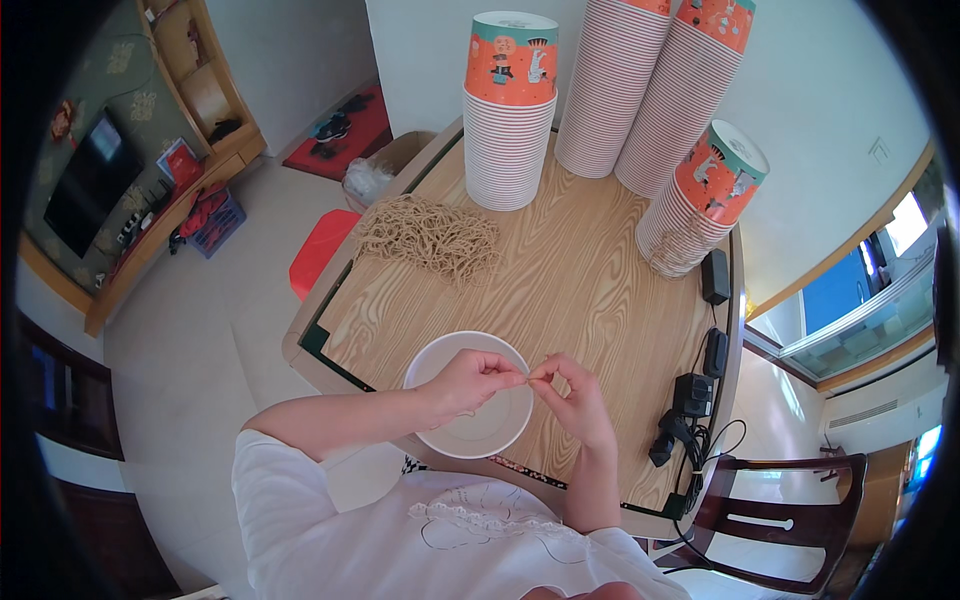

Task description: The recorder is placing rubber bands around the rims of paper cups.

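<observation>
Two hands (475, 378) (572, 400) over white bowl (490, 430), cartoon-printed orange tubs (511, 110) beyond

No lettering is readable anywhere, the picture-printed stacked tubs (510, 75) at the back included.

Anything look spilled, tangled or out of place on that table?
Nothing looks spilled. The tan strands lie in a tangled heap toward the table's far left, and black cables bunch untidily at its near right corner.

Home, apparently living area: flat black rectangular television (95, 185), between nine and ten o'clock; tall light-brown wooden shelf unit (233, 155), ten o'clock; red rectangular floor mat (358, 142) bearing dark shoes (333, 127), eleven o'clock; dark-brown slatted wooden chair (745, 512), four o'clock.
</observation>
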Demonstrator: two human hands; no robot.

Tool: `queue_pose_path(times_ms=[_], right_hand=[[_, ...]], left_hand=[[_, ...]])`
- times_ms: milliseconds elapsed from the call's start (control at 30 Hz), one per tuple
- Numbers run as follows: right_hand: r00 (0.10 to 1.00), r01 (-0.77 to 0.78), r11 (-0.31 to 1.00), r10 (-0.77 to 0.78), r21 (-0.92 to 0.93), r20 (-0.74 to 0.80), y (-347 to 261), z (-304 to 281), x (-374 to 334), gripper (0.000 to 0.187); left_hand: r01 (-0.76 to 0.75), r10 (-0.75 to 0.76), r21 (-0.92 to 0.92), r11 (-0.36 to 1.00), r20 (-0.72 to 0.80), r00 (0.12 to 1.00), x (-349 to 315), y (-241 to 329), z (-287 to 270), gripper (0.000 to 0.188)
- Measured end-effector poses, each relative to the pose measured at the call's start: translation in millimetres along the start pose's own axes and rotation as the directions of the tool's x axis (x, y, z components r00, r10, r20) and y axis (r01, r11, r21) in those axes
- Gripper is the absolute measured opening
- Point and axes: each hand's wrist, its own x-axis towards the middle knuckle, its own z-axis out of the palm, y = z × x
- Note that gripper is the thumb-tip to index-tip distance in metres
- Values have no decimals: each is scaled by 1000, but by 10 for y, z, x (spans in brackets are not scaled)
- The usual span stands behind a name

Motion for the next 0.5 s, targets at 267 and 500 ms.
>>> queue_pose_path(times_ms=[267, 500], right_hand=[[1000, -6, 1000, 6, -29, 3, -5, 4, -2, 11], [995, -69, 997, 72, 46, -68, 197, -64, 6, 11]], left_hand=[[8, -7, 35, 999, -50, 999, 37, -34, 17, 11], [71, -57, 104, 992, -128, 990, 130, -148, -60, 11]])
